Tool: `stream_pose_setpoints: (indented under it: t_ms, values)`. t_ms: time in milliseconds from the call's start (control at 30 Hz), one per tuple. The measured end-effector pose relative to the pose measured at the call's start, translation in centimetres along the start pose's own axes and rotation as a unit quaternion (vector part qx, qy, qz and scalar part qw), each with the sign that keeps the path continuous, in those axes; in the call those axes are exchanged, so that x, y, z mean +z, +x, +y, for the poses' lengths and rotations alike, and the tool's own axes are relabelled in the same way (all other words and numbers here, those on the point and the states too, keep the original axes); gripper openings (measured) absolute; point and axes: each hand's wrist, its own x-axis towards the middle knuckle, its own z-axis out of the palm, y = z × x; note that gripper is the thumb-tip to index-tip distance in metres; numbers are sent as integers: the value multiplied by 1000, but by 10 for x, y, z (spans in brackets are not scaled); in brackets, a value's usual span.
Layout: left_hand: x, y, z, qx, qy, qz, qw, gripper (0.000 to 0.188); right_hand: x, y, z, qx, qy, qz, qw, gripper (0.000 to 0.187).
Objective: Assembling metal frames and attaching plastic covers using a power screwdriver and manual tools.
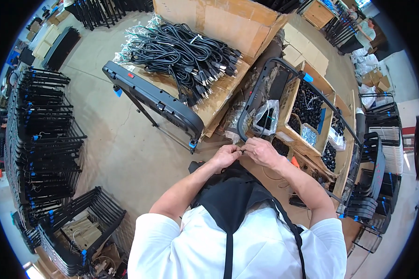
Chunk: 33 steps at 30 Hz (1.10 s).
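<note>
My left hand (225,156) and my right hand (261,152) meet in front of my black apron (233,200), fingers pinched together. Between the fingertips is a small dark piece (242,151), too small to name. Just beyond my right hand is the lower bend of a black tubular frame (241,130) with a blue clip (307,77). To the left, a long black housing (153,100) with a red switch stands on dark legs. Behind it, a bundle of black power cords (181,51) lies on cardboard, plugs toward me.
At the right, a wooden box with compartments (307,142) holds many small black parts (307,102) and plastic bags. Stacked black frames (44,139) line the left side, with more frames (370,172) at far right. A person (365,35) stands far back at the right.
</note>
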Motion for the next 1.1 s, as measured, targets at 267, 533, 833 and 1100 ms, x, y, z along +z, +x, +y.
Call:
stream_pose_setpoints:
  t_ms: [267,533,833,1100]
  values:
    - [-3,-3,5,12,14,-1,1000,21,8,1,-2,31,-36,-22,999,18]
    - [-1,8,-10,0,0,-11,1000,17,18,-3,-13,75,-47,-10,996,9]
    - [-1,2,-3,-84,-83,-34,992,27,72,-70,-25,513,84,-102,848,53]
    - [8,1,3,-81,-34,-40,995,23,193,-72,125,615,-20,45,787,55]
